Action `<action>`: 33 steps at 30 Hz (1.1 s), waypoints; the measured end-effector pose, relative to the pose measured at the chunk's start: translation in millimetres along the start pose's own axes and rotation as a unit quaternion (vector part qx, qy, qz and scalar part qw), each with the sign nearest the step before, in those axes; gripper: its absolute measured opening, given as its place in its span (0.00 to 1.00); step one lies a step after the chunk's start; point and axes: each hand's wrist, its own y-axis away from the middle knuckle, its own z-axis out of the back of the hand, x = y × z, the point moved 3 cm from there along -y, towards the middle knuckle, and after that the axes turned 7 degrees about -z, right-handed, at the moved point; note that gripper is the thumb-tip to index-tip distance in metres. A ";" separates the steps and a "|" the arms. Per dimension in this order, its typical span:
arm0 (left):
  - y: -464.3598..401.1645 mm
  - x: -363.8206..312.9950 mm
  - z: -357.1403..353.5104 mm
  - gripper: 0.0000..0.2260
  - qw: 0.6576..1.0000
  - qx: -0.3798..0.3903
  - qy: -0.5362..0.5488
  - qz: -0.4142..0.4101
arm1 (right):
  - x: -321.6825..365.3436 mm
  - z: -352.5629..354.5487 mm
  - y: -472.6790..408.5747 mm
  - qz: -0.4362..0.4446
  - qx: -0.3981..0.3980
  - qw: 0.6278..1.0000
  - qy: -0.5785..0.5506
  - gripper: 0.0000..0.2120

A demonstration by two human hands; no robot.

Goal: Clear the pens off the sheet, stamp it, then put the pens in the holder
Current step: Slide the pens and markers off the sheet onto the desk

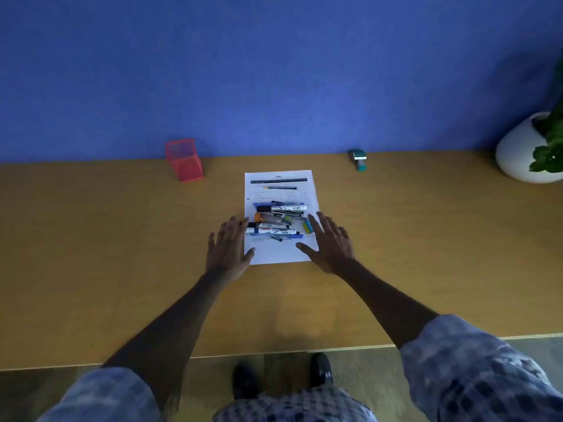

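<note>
A white printed sheet (281, 252) lies in the middle of the wooden table (91, 254). Several pens and markers (278, 220) are heaped across its centre. My left hand (227, 251) hovers at the sheet's left edge, fingers spread, holding nothing. My right hand (327, 240) is at the sheet's right edge, also spread and empty, its fingertips near a small yellow-blue item (307, 226). A red mesh pen holder (183, 159) stands at the back left, against the wall. A teal and white stamp (358, 159) lies at the back right.
A white round pot with a green plant (524, 150) sits at the far right of the table. A blue wall (274, 71) backs the table. The table's front edge runs just ahead of my shoes (320, 370).
</note>
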 end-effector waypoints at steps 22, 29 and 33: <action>-20.8 -24.0 -15.6 0.34 0.996 -0.027 -0.051 -0.074 | -9.6 -20.3 1.0 -0.041 0.018 0.999 -0.020 0.44; -46.4 -61.9 -27.3 0.32 0.988 -0.026 -0.055 -0.139 | -14.2 -25.5 -1.6 -0.040 0.014 0.999 -0.006 0.39; -58.4 -77.2 -33.0 0.28 0.985 -0.024 -0.064 -0.157 | -16.2 -28.7 -1.0 -0.036 0.010 0.999 -0.003 0.37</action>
